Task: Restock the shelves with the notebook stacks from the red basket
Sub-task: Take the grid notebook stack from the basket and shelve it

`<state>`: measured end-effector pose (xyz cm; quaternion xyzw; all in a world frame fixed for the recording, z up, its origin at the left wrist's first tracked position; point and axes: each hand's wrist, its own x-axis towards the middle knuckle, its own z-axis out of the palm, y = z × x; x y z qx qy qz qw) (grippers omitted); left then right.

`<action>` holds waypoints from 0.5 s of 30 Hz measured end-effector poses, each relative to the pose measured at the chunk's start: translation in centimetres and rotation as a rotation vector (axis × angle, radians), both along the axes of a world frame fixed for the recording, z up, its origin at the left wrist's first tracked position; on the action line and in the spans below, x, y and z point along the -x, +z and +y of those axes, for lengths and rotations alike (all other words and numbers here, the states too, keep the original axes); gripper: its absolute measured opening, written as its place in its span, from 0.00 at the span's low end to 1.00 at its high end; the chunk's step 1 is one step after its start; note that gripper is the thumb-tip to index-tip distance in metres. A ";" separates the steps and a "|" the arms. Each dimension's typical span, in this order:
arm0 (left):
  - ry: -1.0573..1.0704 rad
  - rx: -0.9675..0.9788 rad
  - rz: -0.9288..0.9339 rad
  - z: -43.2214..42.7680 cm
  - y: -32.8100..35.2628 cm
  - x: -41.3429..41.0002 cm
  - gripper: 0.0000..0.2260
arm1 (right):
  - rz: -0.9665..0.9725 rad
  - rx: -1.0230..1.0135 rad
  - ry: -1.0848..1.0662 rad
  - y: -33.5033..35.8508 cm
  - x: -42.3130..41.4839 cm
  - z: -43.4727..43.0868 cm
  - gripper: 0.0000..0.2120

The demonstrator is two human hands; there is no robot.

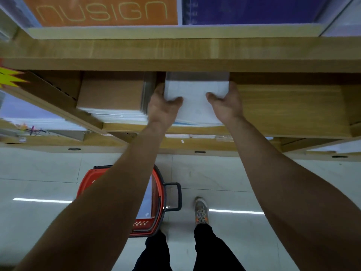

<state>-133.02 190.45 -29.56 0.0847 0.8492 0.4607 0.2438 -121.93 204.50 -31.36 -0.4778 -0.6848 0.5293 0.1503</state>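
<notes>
Already shelved, a brown-covered stack point(112, 94) sat leftmost; just beside it the left hand point(163, 103) and right hand point(226, 102) clamped the white notebook stack point(196, 98) by its sides, likely to keep it square. Below, the red basket point(158, 194) waited.

Single head-worn wide-angle view, forward and steeply down, close over the wooden shelf point(293, 106).

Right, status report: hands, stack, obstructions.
Left hand and right hand clamp the white notebook stack, one per side. Stack on the wooden shelf, beside the brown-covered stack. Red plastic basket on floor. No obstruction seen.
</notes>
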 end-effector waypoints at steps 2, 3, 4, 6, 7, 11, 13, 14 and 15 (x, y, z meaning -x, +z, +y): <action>-0.004 -0.003 0.009 0.3 -0.4 0.8 0.24 | -0.032 0.022 0.004 -0.3 0.8 0.7 0.35; 0.005 -0.011 0.010 0.3 -0.4 0.9 0.24 | -0.049 0.031 0.009 -0.4 0.9 0.9 0.37; 0.010 -0.008 0.005 0.1 -0.2 0.6 0.23 | -0.060 0.039 0.017 -0.6 0.7 1.0 0.37; 0.047 -0.001 -0.012 -0.6 -0.4 -0.3 0.21 | -0.036 0.043 0.013 -0.9 -0.1 0.6 0.33; 0.071 -0.007 -0.035 -0.9 -0.8 -0.9 0.21 | -0.015 0.033 0.001 -1.2 -0.5 0.1 0.30; 0.173 -0.054 -0.066 -0.7 -1.1 -2.3 0.23 | 0.048 -0.025 -0.031 -1.8 -0.7 -1.6 0.25; 0.171 -0.042 -0.022 -0.3 -1.2 -2.1 0.22 | 0.050 -0.038 -0.046 -1.8 -0.3 -1.5 0.24; 0.160 -0.046 -0.009 -0.3 -1.3 -2.0 0.20 | 0.049 -0.047 -0.045 -1.8 -0.2 -1.2 0.24; 0.141 -0.052 0.001 -0.4 -1.5 -2.0 0.20 | 0.043 -0.053 -0.036 -1.9 -0.2 -0.9 0.24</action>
